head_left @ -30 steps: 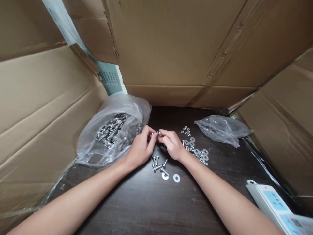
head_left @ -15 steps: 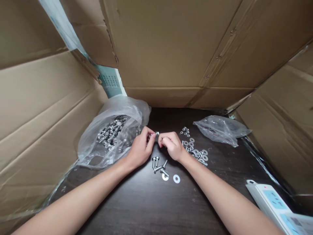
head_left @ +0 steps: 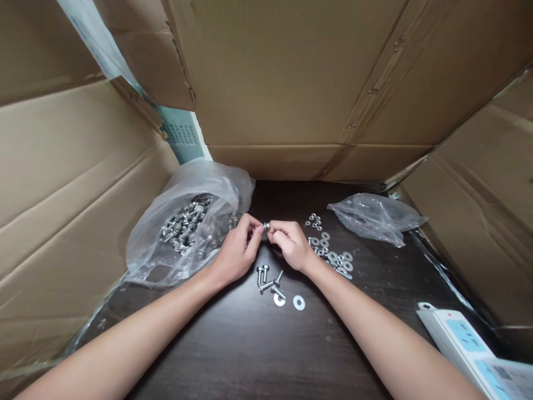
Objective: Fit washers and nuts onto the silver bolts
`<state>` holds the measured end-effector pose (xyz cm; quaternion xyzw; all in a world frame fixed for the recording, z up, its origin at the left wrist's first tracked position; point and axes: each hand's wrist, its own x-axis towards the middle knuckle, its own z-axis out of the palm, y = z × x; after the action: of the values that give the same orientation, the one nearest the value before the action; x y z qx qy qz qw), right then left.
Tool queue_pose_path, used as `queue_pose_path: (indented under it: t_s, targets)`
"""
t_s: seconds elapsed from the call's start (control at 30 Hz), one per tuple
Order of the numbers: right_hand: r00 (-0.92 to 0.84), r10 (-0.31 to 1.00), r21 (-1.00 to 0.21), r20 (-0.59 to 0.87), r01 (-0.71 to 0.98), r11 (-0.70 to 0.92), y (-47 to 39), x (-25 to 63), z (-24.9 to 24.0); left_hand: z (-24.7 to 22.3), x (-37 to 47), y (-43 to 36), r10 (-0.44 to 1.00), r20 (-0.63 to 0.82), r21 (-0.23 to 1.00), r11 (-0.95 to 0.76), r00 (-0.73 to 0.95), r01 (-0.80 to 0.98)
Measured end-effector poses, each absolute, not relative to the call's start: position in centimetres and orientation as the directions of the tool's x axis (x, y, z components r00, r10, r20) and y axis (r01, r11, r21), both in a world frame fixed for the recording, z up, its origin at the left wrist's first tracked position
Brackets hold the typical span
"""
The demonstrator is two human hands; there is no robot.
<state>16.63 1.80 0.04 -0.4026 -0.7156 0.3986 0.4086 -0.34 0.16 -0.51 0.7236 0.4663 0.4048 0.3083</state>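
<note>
A small silver bolt (head_left: pixel 266 226) with what looks like a washer and nut spans the gap between my fingertips. My left hand (head_left: pixel 240 244) pinches one end of it, the thumb and index finger pressed together. At the other end, my right hand (head_left: pixel 290 243) is closed, its thumb and curled index finger touching the nut end. The fingers partly hide the piece. On the table below my hands lie several loose bolts (head_left: pixel 266 286) and two flat washers (head_left: pixel 298 303), one of them partly under a bolt.
Left of my hands, an open clear plastic bag (head_left: pixel 144 244) holds many bolts. By my right wrist are several washers (head_left: pixel 347 266), bolts and small nuts (head_left: pixel 317 226). Farther right lie a clear bag (head_left: pixel 366 219) and a power strip (head_left: pixel 445 336). Cardboard walls (head_left: pixel 287 83) surround the table (head_left: pixel 233 344).
My right fingers have come in against the end of the bolt, closing the small gap. The whole view has shifted slightly; the loose parts lie as before.
</note>
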Motion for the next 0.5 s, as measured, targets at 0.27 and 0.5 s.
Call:
queue_pose_path:
  t_s: [0.27,0.5]
  targets:
    - [-0.309,0.911,-0.886,0.273,0.289,0.363,1.91,16.54,0.02,-0.42,-0.24,0.06,0.912,0.287,0.822,-0.392,0.294,0.412]
    - [-0.309,0.935,-0.901,0.174,0.334,0.277,2.03,16.58,-0.38,-0.20,-0.16,-0.13,0.894,0.324,0.817,-0.429,0.309,0.385]
